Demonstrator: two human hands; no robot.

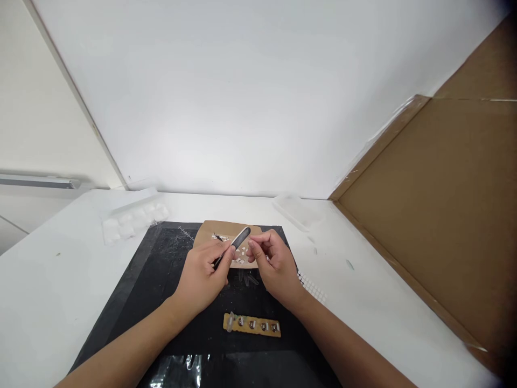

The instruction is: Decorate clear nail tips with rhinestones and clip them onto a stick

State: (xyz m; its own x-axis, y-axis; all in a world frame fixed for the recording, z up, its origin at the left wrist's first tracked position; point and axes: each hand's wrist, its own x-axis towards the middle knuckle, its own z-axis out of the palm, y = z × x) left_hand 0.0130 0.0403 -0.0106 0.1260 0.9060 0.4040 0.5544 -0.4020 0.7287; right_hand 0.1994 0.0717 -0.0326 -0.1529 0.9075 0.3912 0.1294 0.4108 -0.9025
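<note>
The file (pixel 239 241) lies between left hand (pixel 201 277) fingers (pixel 228 257), near right hand (pixel 277 264).

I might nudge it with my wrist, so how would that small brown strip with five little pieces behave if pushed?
The strip looks thin and flat, so probably light and apt to slide on the black mat. It lies flat, so tipping seems unlikely, though its raised pieces might snag.
</note>
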